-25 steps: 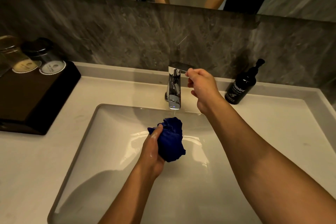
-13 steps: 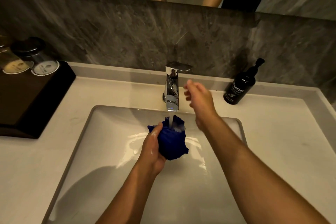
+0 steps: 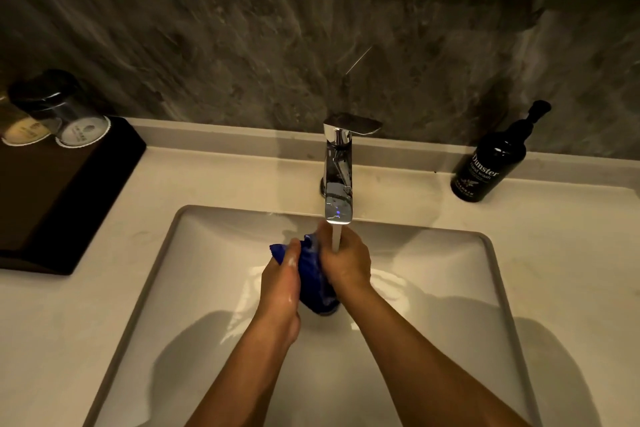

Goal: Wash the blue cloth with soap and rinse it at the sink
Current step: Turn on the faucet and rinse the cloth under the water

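Note:
A bunched blue cloth (image 3: 311,279) is squeezed between both my hands over the white sink basin (image 3: 450,288). My left hand (image 3: 280,284) grips its left side, with soap suds on the fingers. My right hand (image 3: 346,262) clasps its right side. Water runs from the chrome faucet (image 3: 337,180) onto the back of my right hand. Most of the cloth is hidden between the palms.
A black hand wash pump bottle (image 3: 488,163) stands on the counter right of the faucet. A dark tray (image 3: 59,194) with two upturned glasses (image 3: 65,111) sits at the left. A grey stone backsplash and mirror rise behind.
My right hand left the faucet handle, came down and closed on the cloth. Water started to run. My left hand kept holding the cloth under the spout.

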